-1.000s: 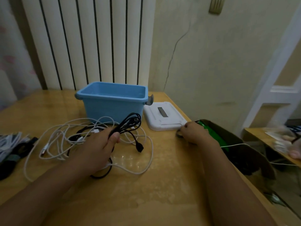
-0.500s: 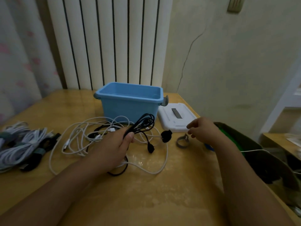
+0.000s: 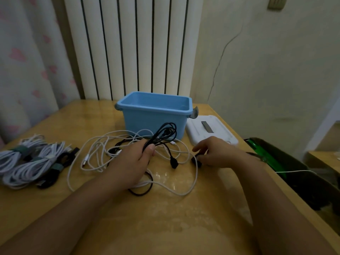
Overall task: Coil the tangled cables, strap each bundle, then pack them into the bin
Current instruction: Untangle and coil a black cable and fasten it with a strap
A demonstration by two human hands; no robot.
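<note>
Black cable [image 3: 161,137], coiled, sits pinched in the left hand [image 3: 132,162] at frame centre, before the blue bin [image 3: 154,115]. Right hand [image 3: 215,153] pinches a small dark strap [image 3: 196,160]. Loose white cables [image 3: 110,153] underneath could snag the dangling plug [image 3: 173,163], unravelling the loops before strapping.

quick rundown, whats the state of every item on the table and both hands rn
blue bin: upright, lid off, looks empty
white lid: flat beside the bin
black cable: coiled, unstrapped, gripped by left hand
right hand: pinching a dark strap
white cables: loose, tangled
strapped bundles: piled at left
</note>
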